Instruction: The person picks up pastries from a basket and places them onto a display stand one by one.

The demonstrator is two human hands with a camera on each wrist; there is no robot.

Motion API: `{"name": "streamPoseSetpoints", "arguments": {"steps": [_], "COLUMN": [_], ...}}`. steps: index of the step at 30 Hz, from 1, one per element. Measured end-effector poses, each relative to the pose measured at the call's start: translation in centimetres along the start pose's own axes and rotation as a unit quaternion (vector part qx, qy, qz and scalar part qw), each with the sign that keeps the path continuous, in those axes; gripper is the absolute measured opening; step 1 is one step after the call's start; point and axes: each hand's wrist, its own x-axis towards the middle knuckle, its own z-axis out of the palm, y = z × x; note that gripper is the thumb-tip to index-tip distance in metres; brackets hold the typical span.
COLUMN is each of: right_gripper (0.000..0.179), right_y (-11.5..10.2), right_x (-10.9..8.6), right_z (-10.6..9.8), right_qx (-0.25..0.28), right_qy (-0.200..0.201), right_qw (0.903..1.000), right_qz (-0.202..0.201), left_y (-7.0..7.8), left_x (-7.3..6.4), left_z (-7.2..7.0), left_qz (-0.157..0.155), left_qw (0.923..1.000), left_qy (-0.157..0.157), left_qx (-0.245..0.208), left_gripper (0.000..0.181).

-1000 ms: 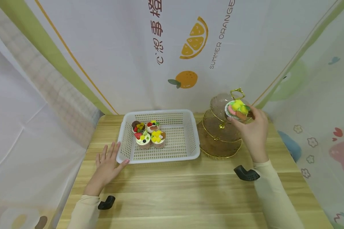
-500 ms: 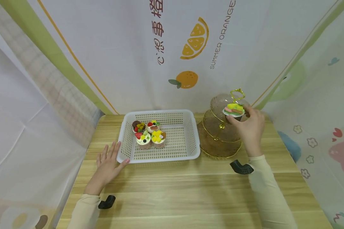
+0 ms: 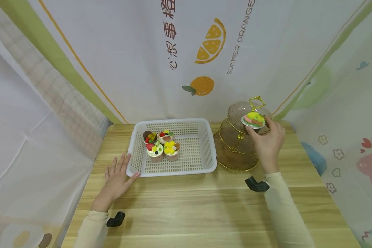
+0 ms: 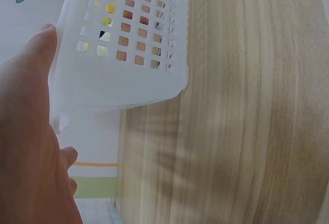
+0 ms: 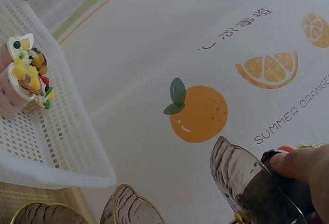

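Observation:
My right hand (image 3: 268,146) pinches a small toy cupcake (image 3: 253,120) with yellow, pink and brown toppings in a dark cup. It is at the top tier of a three-tier, gold-rimmed tray stand (image 3: 238,156); whether the cup touches the tier I cannot tell. In the right wrist view, the thumb (image 5: 295,165) covers part of the dark cup. At the left, my left hand (image 3: 116,181) rests with spread fingers on the corner of a white plastic basket (image 3: 173,174). Several fruit-topped cupcakes (image 3: 172,148) stand grouped in the basket's left half.
The basket and stand are side by side along the back of a wooden table (image 3: 186,213). A white curtain (image 3: 136,69) with orange prints hangs right behind them. The stand's gold handle (image 3: 256,101) rises just above the held cupcake.
My right hand has moved slightly left and lower with the cupcake, which has turned from tilted to more upright over the top tier. The left hand and basket have stayed put.

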Motion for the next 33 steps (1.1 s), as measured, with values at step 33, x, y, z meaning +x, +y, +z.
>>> {"name": "streamPoseSetpoints", "arguments": {"steps": [33], "right_gripper": [0.058], "right_y": [-3.6], "right_x": [-7.9], "right_z": [9.1], "right_qx": [0.117], "right_qy": [-0.202], "right_qw": [0.9667], "right_qz": [-0.105], "left_y": [-0.4], "left_x": [0.2], "left_z": [0.2], "left_qz": [0.002], "left_qw": [0.9997], "left_qy": [0.001], "left_qx": [-0.024], "left_gripper": [0.085]}}
